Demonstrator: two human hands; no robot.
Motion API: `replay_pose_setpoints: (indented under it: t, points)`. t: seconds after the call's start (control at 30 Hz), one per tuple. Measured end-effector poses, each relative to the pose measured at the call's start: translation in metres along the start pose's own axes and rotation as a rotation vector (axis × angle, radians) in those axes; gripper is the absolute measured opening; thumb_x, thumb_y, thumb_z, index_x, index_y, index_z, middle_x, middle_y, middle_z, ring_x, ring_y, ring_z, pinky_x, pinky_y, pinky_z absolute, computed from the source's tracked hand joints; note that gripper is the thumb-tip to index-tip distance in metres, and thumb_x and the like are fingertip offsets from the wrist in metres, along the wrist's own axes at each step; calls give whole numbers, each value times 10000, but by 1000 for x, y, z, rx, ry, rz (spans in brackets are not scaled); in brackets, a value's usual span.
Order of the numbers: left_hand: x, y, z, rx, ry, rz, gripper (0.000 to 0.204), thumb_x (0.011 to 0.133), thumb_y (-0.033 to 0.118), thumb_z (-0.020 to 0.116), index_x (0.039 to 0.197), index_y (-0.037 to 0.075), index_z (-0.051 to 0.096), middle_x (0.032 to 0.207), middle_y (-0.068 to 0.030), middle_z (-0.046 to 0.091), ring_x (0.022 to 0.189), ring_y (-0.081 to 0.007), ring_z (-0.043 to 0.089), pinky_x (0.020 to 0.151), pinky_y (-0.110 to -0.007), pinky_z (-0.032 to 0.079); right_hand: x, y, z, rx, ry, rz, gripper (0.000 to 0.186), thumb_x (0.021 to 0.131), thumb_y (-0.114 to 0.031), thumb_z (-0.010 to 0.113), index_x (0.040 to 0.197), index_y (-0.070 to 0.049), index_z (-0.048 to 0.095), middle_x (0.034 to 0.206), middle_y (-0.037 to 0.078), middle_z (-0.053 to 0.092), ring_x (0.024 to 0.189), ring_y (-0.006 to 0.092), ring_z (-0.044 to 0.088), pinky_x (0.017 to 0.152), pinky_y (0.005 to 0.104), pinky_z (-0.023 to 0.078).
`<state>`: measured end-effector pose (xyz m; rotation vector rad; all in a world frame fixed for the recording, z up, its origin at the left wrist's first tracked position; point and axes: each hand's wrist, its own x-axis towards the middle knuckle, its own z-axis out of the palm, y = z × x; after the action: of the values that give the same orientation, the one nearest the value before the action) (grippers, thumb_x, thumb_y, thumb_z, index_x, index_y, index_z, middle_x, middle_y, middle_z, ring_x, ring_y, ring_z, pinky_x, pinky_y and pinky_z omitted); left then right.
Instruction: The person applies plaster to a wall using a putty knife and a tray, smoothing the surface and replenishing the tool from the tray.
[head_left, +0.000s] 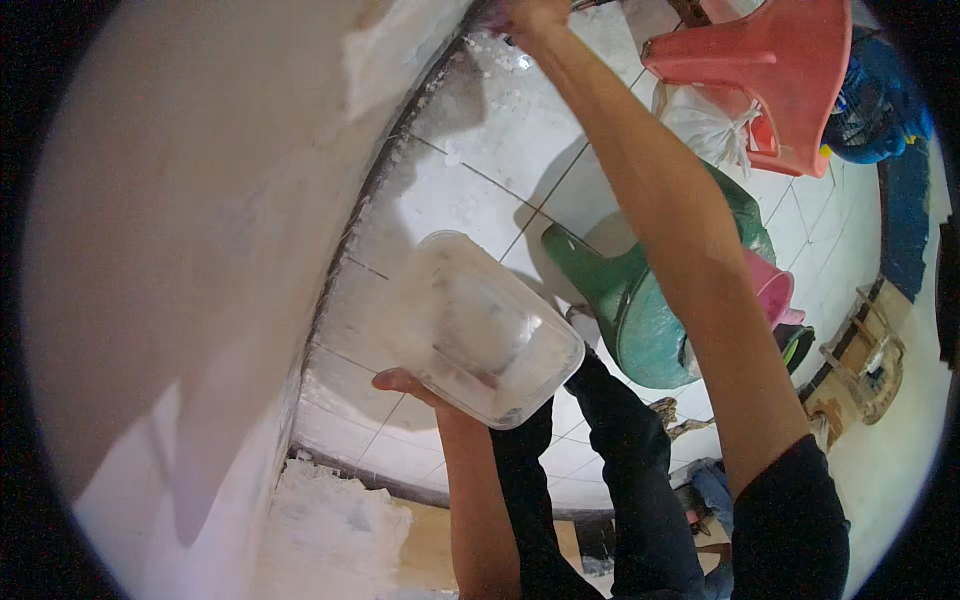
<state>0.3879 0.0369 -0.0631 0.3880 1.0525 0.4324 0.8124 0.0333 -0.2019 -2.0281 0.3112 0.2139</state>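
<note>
A clear, rectangular plastic container (505, 340) with rounded corners is tilted over the tiled floor. Its inside is smeared with whitish stuff. My left hand (408, 384) grips it from below; the thumb shows at its left side, while the other fingers are mostly behind it. My right arm stretches far forward, and my right hand (535, 16) is against the foot of the pale wall (220, 220) at the picture's upper edge. Its fingers look curled, but the edge cuts them off and I cannot make out what they hold.
White crumbs and smears lie on the floor tiles (480, 110) along the wall. A green plastic stool (645, 315) stands by my right forearm, with a pink container (770, 288) beyond it. Farther off are a red plastic stool (770, 70), a white plastic bag (705, 125) and a blue fan (868, 105).
</note>
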Motion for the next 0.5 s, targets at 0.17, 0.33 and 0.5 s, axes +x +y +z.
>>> replay_pose_setpoints:
  t: [0.17, 0.33, 0.5]
  points:
    - [2, 12, -10, -103, -69, 47, 1312, 545, 888, 593, 1474, 32, 239, 1430, -288, 335, 1271, -436, 412, 1051, -585, 396, -122, -7, -11, 611, -245, -36, 134, 837, 57, 488, 822, 94, 616, 746, 154, 636, 645, 248, 629, 557, 375, 517]
    - [-6, 13, 5, 32, -46, 115, 1249, 610, 932, 477, 1449, 27, 281, 1403, -215, 405, 1237, -352, 455, 1028, -499, 460, -59, 10, -33, 608, 138, -20, 236, 851, -142, 665, 724, 56, 642, 676, 104, 655, 646, 167, 627, 497, 344, 475]
    - [-7, 25, -3, -186, -154, 59, 1267, 562, 876, 592, 1477, 67, 254, 1440, -253, 355, 1256, -425, 435, 1047, -578, 396, -52, -4, 42, 463, 179, -327, 233, 858, -148, 605, 664, -20, 629, 550, 43, 553, 469, 164, 509, 427, 313, 372]
